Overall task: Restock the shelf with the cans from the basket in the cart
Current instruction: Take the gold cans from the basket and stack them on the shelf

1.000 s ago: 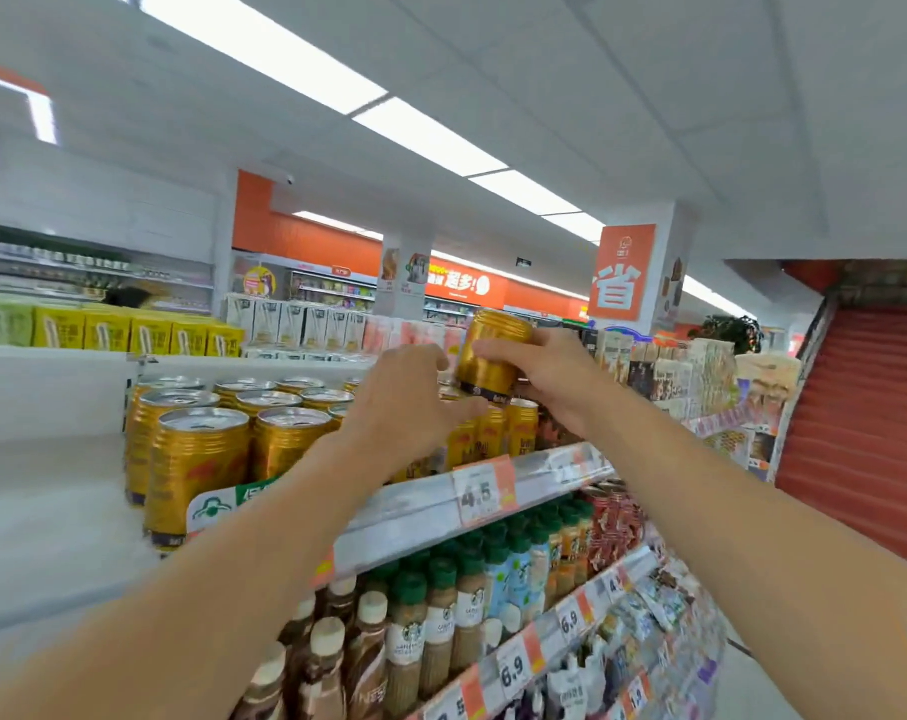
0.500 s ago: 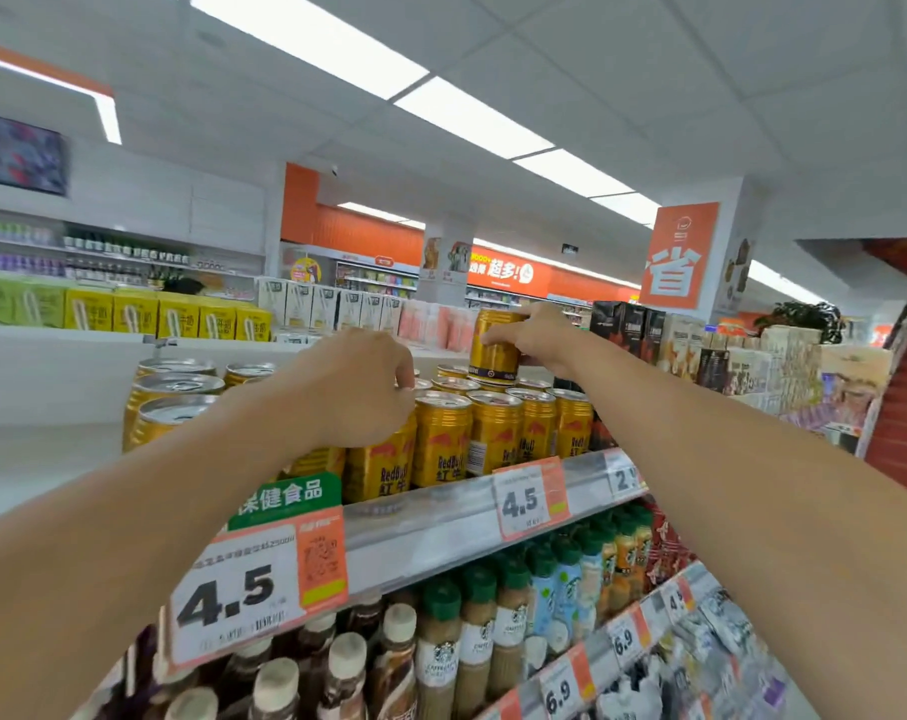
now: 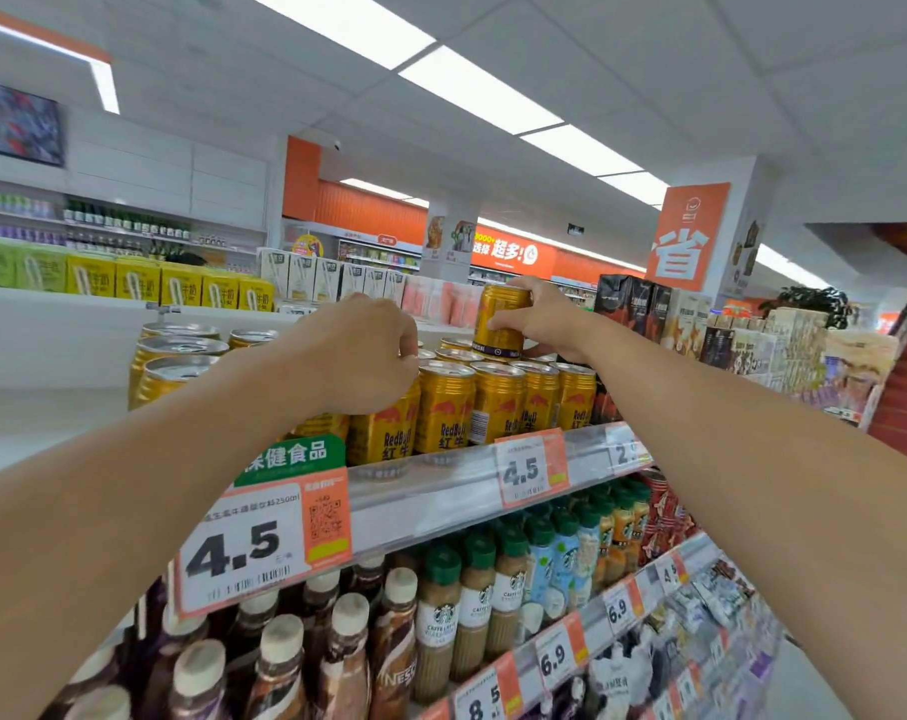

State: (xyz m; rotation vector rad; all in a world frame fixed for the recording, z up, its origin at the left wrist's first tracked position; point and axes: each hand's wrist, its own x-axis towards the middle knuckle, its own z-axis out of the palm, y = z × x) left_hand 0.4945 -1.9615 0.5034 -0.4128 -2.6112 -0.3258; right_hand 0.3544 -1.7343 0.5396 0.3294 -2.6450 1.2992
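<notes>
Gold Red Bull cans (image 3: 498, 402) stand in rows on the top shelf (image 3: 441, 491). My right hand (image 3: 555, 324) grips one gold can (image 3: 495, 324) upright, lifted just above the back rows at the right of the shelf. My left hand (image 3: 352, 356) reaches to the front row with its fingers curled over the top of a front-row can (image 3: 384, 433), which it partly hides. More gold cans (image 3: 176, 356) stand further left behind my left forearm. The basket and the cart are out of view.
Coffee bottles (image 3: 441, 615) fill the shelf below, behind price tags such as the large 4.5 label (image 3: 264, 543). Yellow drink cartons (image 3: 181, 285) line a far shelf. Boxed goods (image 3: 752, 345) stand to the right of the cans.
My view has moved closer to the shelf and to the right. My right hand has carried its can a little further back and lower over the rows. My left hand stays on the front row.
</notes>
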